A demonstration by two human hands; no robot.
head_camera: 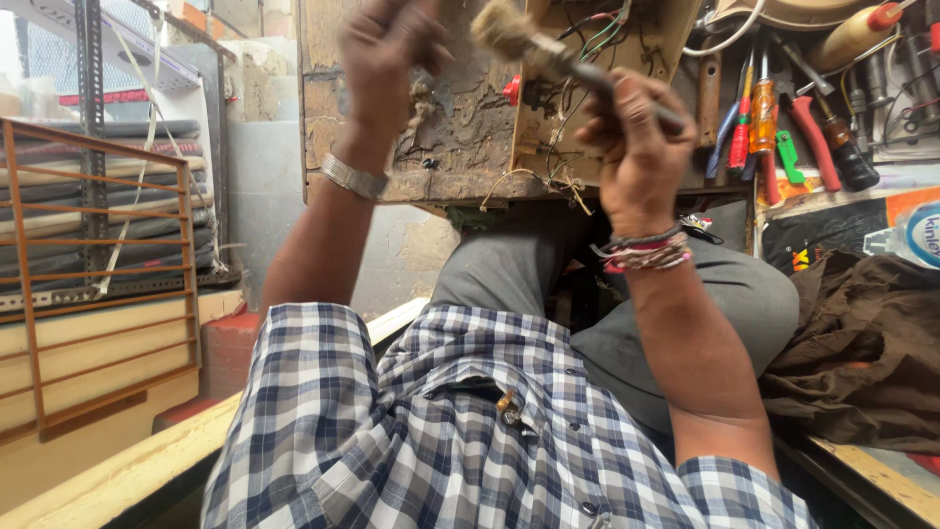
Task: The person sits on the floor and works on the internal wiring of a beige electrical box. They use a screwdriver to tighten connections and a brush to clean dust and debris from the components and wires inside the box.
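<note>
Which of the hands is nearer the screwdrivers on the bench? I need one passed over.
Right. The right hand, gripping a brush, is just beside the screwdrivers; the left hand is far across, on the wooden panel.

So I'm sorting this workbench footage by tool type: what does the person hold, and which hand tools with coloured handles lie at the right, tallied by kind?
Brush, gripped in the right hand: 1
Wooden board with wires, steadied by the left hand: 1
Orange-handled screwdriver: 1
Red-handled pliers: 1
Total: 4
</note>
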